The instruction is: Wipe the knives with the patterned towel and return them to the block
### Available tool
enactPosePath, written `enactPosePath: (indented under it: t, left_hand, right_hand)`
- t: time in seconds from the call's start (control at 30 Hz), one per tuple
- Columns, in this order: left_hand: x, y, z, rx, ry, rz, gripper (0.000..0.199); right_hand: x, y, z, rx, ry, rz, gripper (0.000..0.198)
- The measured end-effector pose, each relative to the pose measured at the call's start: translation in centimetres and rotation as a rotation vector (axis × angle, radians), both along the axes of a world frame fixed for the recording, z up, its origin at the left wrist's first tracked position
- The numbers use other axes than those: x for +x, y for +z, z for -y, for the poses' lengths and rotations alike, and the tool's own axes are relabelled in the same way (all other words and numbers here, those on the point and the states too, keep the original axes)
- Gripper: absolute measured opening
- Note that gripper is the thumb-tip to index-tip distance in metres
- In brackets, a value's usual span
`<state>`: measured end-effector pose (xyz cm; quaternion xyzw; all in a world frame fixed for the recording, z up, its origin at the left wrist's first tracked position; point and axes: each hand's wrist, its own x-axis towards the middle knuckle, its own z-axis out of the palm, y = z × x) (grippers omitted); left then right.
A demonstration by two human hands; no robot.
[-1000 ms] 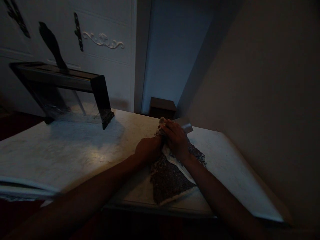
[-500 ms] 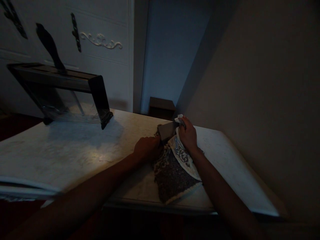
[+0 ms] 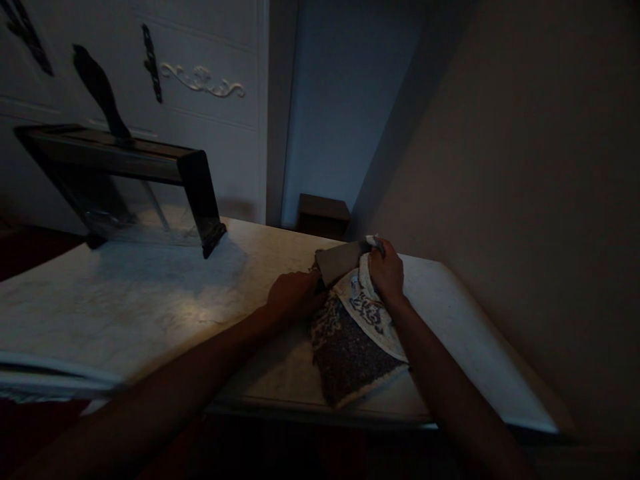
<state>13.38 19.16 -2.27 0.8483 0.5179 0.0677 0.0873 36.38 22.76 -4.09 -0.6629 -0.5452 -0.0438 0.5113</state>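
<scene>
My left hand (image 3: 295, 293) is closed round the dark handle end of a broad-bladed kitchen knife (image 3: 341, 261). The flat grey blade points right, over the white table. With my right hand (image 3: 387, 270) I pinch a folded part of a patterned cloth (image 3: 360, 357) round the far end of the blade. The cloth is brown and cream with a pale border. Its rest spreads over the table below the blade, between my forearms. The blade's tip is hidden by the cloth and fingers.
A knife block (image 3: 193, 200) with a dark frame and clear sides stands on the left of the white marbled table (image 3: 150, 300), a black knife handle (image 3: 103, 90) sticking up from it. Behind are white doors (image 3: 215, 140) and a small brown box-like piece (image 3: 324, 212). A wall rises at right.
My right hand has slid to the right along the blade with the cloth, and more of the blade shows. My left hand has hardly moved.
</scene>
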Motion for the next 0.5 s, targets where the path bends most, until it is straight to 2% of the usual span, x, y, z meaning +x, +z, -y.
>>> enactPosePath:
  t: [0.13, 0.33, 0.5]
  left_hand:
    - [-0.1, -0.3, -0.2, 0.007, 0.016, 0.04, 0.044]
    - [-0.3, -0.6, -0.2, 0.023, 0.044, 0.105, 0.046]
    - [-0.4, -0.6, -0.3, 0.027, 0.073, 0.187, 0.044]
  right_hand:
    - [1.2, 0.0, -0.3, -0.056, -0.011, -0.12, 0.025]
    - [2.8, 0.2, -0.7, -0.067, 0.047, -0.546, 0.024]
    - [3.1, 0.0, -0.5, -0.073, 0.07, -0.626, 0.027]
